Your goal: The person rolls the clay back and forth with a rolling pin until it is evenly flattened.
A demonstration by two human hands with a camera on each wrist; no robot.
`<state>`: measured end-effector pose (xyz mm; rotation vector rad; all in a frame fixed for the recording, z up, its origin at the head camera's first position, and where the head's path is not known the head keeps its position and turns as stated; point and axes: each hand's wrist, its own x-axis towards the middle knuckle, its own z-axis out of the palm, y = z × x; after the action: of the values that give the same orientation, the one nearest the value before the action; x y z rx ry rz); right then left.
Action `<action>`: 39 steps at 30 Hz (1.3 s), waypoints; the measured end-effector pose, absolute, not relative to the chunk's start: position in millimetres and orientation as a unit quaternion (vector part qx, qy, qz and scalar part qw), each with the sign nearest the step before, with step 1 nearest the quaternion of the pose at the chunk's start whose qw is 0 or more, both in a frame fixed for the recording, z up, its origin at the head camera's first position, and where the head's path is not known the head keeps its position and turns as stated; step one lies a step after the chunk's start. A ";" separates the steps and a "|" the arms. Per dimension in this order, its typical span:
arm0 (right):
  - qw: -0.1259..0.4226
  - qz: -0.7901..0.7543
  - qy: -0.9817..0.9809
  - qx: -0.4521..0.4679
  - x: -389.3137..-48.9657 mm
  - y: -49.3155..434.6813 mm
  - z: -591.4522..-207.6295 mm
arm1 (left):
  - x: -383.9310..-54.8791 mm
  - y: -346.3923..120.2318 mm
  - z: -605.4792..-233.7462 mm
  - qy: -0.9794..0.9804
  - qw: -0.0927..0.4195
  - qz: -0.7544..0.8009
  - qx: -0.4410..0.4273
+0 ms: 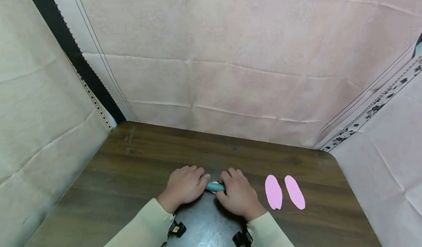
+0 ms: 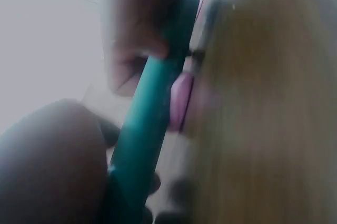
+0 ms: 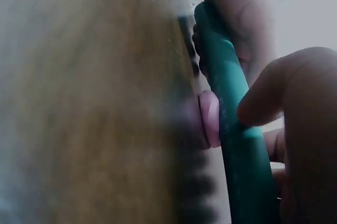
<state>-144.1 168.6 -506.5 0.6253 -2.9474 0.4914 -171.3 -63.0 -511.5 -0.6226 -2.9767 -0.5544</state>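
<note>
Both hands grip a smooth green rolling pin (image 1: pixel 215 187) that lies crosswise in front of the person. My left hand (image 1: pixel 185 186) holds its left end, thumb along the near side. The right hand (image 1: pixel 239 195) has the other end, its thumb pressed on the pin in the right wrist view. Under the middle of the pin sits a small rounded lump of pink clay (image 3: pixel 209 119), partly covered by it; the left wrist view shows the same lump (image 2: pixel 180 100) against the pin's side. To the right of the right hand, two flat pink ovals (image 1: pixel 273 192) lie side by side on the table.
The brown wood-grain table (image 1: pixel 158 144) has a shiny grey patch (image 1: pixel 204 221) between the forearms. Pale patterned cloth (image 1: pixel 230 75) hangs behind it and on both sides. A black strip (image 1: pixel 76 56) runs down the left corner.
</note>
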 end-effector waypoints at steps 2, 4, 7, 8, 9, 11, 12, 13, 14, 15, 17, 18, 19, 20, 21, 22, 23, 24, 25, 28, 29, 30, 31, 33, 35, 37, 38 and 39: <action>0.046 0.172 -0.964 0.196 -145.2 168.6 -509.2 | -172.1 -58.3 -513.1 -0.968 0.043 -0.166 -0.184; 0.044 0.171 -0.966 0.188 -146.8 167.1 -512.0 | -173.0 -55.0 -513.5 -0.971 0.061 -0.159 -0.169; 0.038 0.149 -0.972 0.178 -150.5 163.1 -512.3 | -175.7 -53.3 -513.2 -0.974 0.061 -0.156 -0.151; 0.038 0.138 -0.974 0.175 -152.5 161.6 -511.8 | -177.3 -53.4 -512.8 -0.975 0.053 -0.158 -0.146; 0.037 0.129 -0.976 0.173 -154.5 160.3 -510.6 | -179.1 -53.7 -512.1 -0.976 0.042 -0.160 -0.141; 0.036 0.113 -0.978 0.171 -159.6 158.8 -508.1 | -183.6 -54.5 -510.8 -0.978 0.015 -0.162 -0.134; 0.035 0.110 -0.979 0.170 -162.5 158.5 -507.3 | -186.0 -54.8 -510.2 -0.978 0.004 -0.162 -0.132; 0.032 0.109 -0.979 0.170 -165.5 158.6 -507.2 | -188.6 -54.9 -510.0 -0.978 -0.004 -0.163 -0.131; 0.029 0.109 -0.979 0.169 -168.6 159.2 -507.6 | -191.3 -54.7 -510.0 -0.978 -0.011 -0.163 -0.130; 0.025 0.110 -0.980 0.166 -171.6 160.1 -508.2 | -194.2 -54.2 -510.5 -0.978 -0.018 -0.163 -0.130; 0.021 0.114 -0.980 0.162 -178.4 162.3 -510.4 | -199.8 -52.8 -511.8 -0.977 -0.029 -0.165 -0.132; 0.020 0.117 -0.980 0.160 -181.8 163.6 -511.4 | -202.7 -52.0 -512.8 -0.977 -0.034 -0.166 -0.132; 0.018 0.119 -0.980 0.157 -185.2 165.1 -512.7 | -205.8 -50.9 -514.1 -0.976 -0.039 -0.168 -0.131; 0.015 0.121 -0.980 0.154 -188.7 166.5 -513.4 | -208.9 -49.9 -514.7 -0.976 -0.042 -0.169 -0.130; 0.013 0.125 -0.981 0.151 -192.0 167.7 -513.9 | -212.0 -49.0 -515.0 -0.976 -0.045 -0.171 -0.129; 0.012 0.129 -0.981 0.148 -195.0 168.8 -514.1 | -215.2 -48.1 -515.2 -0.976 -0.045 -0.172 -0.129; 0.011 0.133 -0.980 0.145 -198.2 169.8 -513.8 | -218.5 -47.1 -514.7 -0.976 -0.047 -0.173 -0.127; 0.009 0.136 -0.980 0.143 -201.8 170.9 -513.9 | -222.0 -46.1 -514.7 -0.975 -0.049 -0.175 -0.125; 0.008 0.139 -0.980 0.141 -205.4 172.0 -514.3 | -225.8 -45.1 -514.8 -0.975 -0.050 -0.177 -0.123; 0.009 0.146 -0.979 0.139 -216.1 174.9 -515.0 | -236.7 -42.4 -514.5 -0.975 -0.059 -0.181 -0.115; 0.010 0.147 -0.979 0.138 -220.2 176.0 -515.6 | -240.5 -41.5 -514.2 -0.975 -0.063 -0.183 -0.111; 0.011 0.147 -0.979 0.137 -223.7 177.3 -516.4 | -244.3 -40.7 -514.6 -0.975 -0.065 -0.183 -0.109; 0.011 0.148 -0.979 0.136 -227.0 178.2 -516.9 | -247.6 -39.8 -514.2 -0.975 -0.066 -0.184 -0.107; 0.011 0.150 -0.980 0.132 -232.6 179.8 -517.6 | -253.4 -38.5 -512.4 -0.975 -0.066 -0.188 -0.103; 0.013 0.154 -0.979 0.131 -237.0 180.9 -517.8 | -258.4 -37.9 -511.3 -0.974 -0.060 -0.192 -0.101; 0.012 0.159 -0.979 0.128 -240.0 181.1 -518.0 | -262.1 -37.9 -511.2 -0.974 -0.055 -0.198 -0.099; 0.012 0.160 -0.979 0.127 -241.0 181.0 -518.3 | -263.2 -38.1 -511.4 -0.973 -0.055 -0.200 -0.098; 0.012 0.160 -0.979 0.126 -242.0 180.8 -519.0 | -264.2 -38.5 -512.0 -0.973 -0.056 -0.201 -0.097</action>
<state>-242.0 180.8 -519.0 0.3932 -3.0531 0.4995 -264.2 -38.5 -512.0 -0.3176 -3.1709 -0.6535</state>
